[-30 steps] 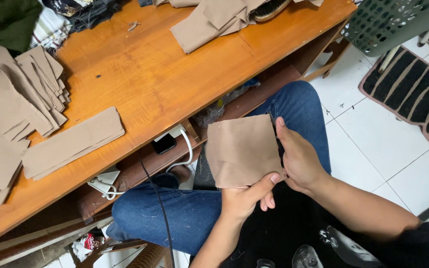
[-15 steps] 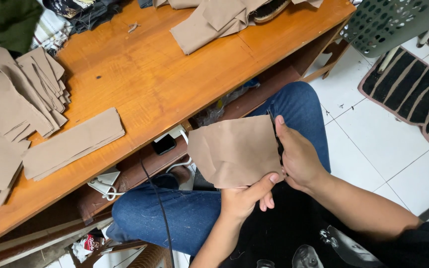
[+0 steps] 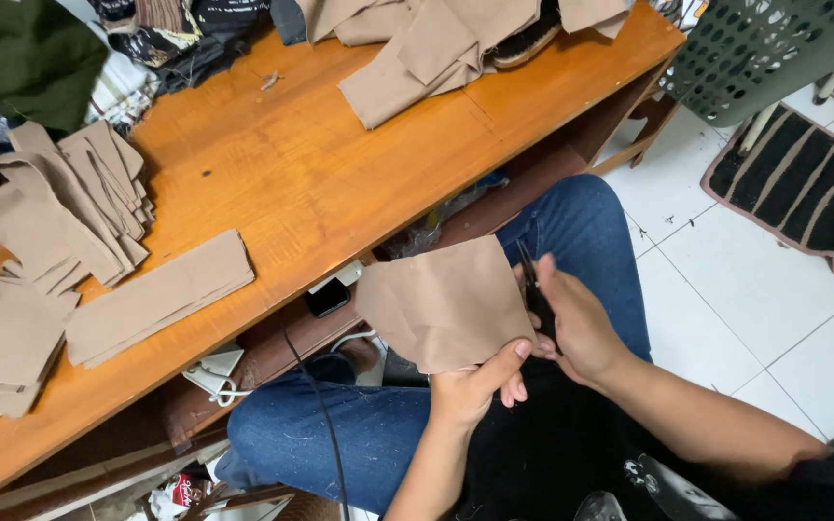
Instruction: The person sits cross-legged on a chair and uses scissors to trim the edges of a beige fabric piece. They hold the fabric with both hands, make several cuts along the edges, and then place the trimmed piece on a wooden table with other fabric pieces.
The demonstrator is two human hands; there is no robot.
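Observation:
A tan fabric piece (image 3: 446, 304) is held up over my lap, pinched at its lower right corner by my left hand (image 3: 475, 386). My right hand (image 3: 576, 323) sits at the piece's right edge and grips dark scissors (image 3: 530, 285), whose blades point up along that edge. Under both hands are my legs in blue jeans (image 3: 571, 222). The scissor handles are hidden inside my right fist.
An orange wooden table (image 3: 311, 183) carries stacks of cut tan pieces (image 3: 69, 207), a long tan strip (image 3: 161, 294) and a loose tan pile (image 3: 436, 48). A phone (image 3: 325, 297) and cable lie on the shelf below. A green basket (image 3: 774, 48) and striped mat (image 3: 808, 188) are at right.
The fabric piece has turned and shifted left, its left corner now swinging out toward the table's shelf. My right hand stays at its right edge, with the scissor blades now showing.

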